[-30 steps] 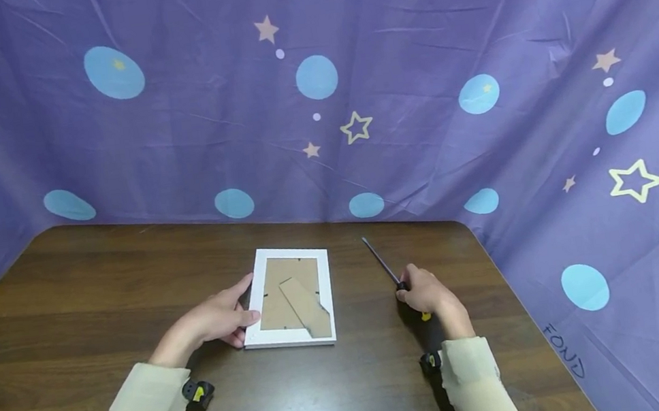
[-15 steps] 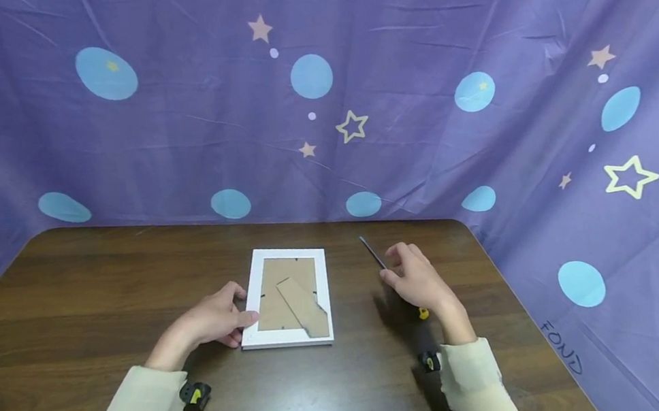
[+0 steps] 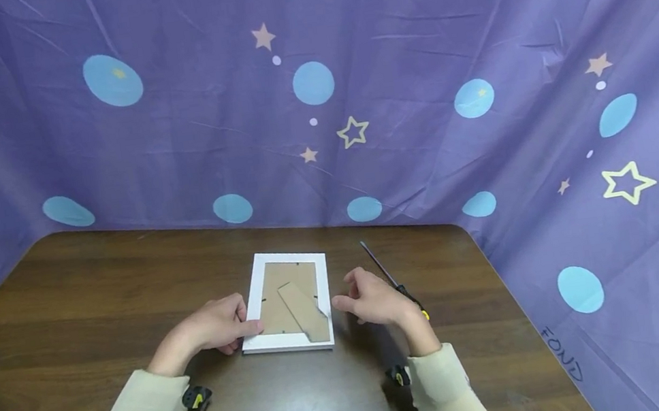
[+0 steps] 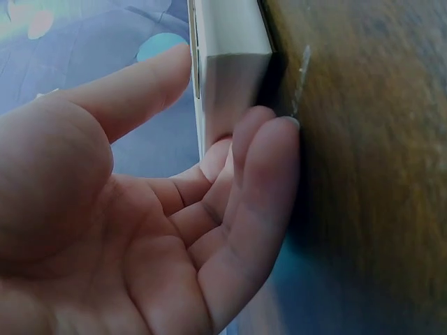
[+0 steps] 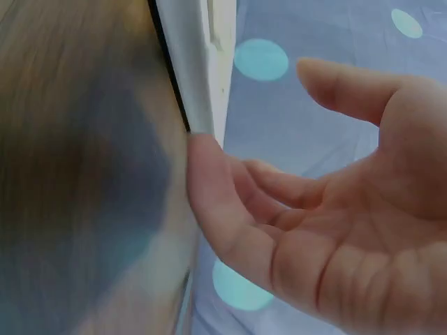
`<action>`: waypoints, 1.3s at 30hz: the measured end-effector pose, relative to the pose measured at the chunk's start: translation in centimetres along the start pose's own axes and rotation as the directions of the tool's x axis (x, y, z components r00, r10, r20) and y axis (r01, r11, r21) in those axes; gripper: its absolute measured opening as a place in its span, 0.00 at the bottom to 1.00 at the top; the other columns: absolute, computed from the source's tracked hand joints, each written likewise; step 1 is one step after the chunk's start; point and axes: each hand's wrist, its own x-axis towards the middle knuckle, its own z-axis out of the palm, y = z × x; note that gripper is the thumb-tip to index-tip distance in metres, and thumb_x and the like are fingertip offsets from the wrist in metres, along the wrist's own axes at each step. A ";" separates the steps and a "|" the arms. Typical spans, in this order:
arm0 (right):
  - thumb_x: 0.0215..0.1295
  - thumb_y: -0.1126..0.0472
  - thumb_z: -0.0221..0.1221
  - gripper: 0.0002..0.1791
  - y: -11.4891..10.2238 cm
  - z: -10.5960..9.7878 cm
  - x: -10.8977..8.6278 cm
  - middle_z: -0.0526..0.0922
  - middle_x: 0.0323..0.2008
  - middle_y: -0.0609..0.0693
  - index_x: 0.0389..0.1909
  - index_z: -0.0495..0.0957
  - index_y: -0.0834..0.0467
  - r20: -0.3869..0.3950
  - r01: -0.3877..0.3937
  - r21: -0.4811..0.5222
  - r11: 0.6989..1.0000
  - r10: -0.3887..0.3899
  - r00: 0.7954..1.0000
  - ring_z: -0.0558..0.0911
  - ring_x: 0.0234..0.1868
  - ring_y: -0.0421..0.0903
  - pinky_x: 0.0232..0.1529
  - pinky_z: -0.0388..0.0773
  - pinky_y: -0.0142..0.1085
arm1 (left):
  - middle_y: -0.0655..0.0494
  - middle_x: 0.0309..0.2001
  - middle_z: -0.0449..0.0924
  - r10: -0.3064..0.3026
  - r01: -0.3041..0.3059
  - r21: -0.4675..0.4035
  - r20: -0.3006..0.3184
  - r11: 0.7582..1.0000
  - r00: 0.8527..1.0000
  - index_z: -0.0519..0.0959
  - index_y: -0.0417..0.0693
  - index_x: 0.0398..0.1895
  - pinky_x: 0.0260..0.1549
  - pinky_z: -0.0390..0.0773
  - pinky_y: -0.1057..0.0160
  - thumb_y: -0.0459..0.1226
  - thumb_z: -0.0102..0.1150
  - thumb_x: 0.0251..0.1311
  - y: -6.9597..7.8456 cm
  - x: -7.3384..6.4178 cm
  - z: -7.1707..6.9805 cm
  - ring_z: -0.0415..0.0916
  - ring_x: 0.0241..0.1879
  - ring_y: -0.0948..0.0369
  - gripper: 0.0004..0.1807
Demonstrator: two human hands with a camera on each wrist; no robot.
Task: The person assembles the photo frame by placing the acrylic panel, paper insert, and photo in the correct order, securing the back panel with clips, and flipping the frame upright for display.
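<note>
A white picture frame (image 3: 273, 308) lies back side up on the table, showing its brown backing board and a slanted stand leg (image 3: 304, 311). My left hand (image 3: 209, 328) holds the frame's left edge near the lower corner. Its thumb lies over the border, and its curled fingers touch the side in the left wrist view. My right hand (image 3: 378, 299) is just beside the frame's right edge, thumb apart from loosely bent fingers, gripping nothing. In the right wrist view, one fingertip (image 5: 204, 150) reaches the frame's side. A screwdriver (image 3: 382, 267) lies beyond that hand, its handle partly hidden.
The brown wooden table (image 3: 129, 285) has rounded far corners. A purple curtain (image 3: 399, 67) with stars and blue ovals hangs along its back and sides. Each wrist wears a small black-and-yellow device.
My right hand has let go of the screwdriver, leaving it on the table, and moved left to the frame's right side. My left hand stays at the frame's left edge.
</note>
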 end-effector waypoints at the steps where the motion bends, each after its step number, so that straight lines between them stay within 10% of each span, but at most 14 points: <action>1: 0.74 0.51 0.65 0.33 -0.2 0.3 0.3 0.77 0.42 0.57 0.65 0.69 0.71 0.026 -0.009 0.016 1.000 0.008 1.000 0.86 0.29 0.49 0.35 0.85 0.40 | 0.47 0.28 0.77 -0.001 0.001 0.007 -0.002 1.000 1.000 0.69 0.41 0.35 0.27 0.85 0.58 0.43 0.71 0.69 0.0 0.0 0.0 0.80 0.24 0.55 0.20; 23: 0.71 0.64 0.70 0.27 -0.6 3.2 2.0 0.80 0.40 0.60 0.59 0.66 0.72 0.159 -0.106 0.185 0.977 0.077 0.984 0.87 0.33 0.51 0.34 0.90 0.43 | 0.48 0.26 0.79 0.070 -0.072 -0.034 -0.039 0.997 0.997 0.67 0.44 0.33 0.26 0.83 0.58 0.42 0.71 0.68 -0.1 0.3 0.0 0.81 0.23 0.56 0.20; 39: 0.73 0.63 0.67 0.23 -0.3 3.3 2.1 0.78 0.39 0.60 0.57 0.67 0.70 0.146 -0.105 0.265 0.959 0.068 0.987 0.82 0.26 0.49 0.30 0.89 0.44 | 0.47 0.36 0.81 0.102 -0.114 -0.137 -0.093 0.984 0.990 0.64 0.38 0.50 0.32 0.83 0.58 0.40 0.78 0.59 0.7 0.4 0.0 0.82 0.29 0.56 0.31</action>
